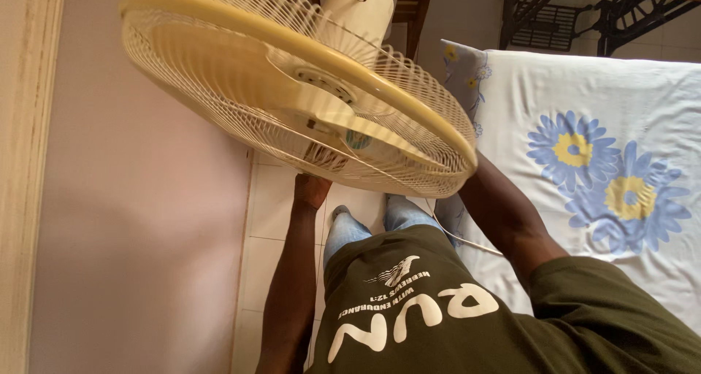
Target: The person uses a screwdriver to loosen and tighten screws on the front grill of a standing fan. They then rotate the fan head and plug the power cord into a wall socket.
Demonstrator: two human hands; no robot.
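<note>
Pale pink wall (139, 221) on one side, white tiled floor (274, 199) below, bed with a white sheet (621, 111) printed with blue-and-yellow flowers on the other. Cream-coloured fan (292, 89) up close, tilted, grille facing down, filling the top middle between wall and bed. Left hand (312, 189) up under the lower edge of the cage, touching it; can't tell how the fingers sit. Right hand hidden behind the rim, only the forearm (504, 213) showing, so grip unknown. Thin white cord (467, 241) hanging near the bed edge. Dark metal frame (555, 16) and a wooden chair (412, 9) further back.
</note>
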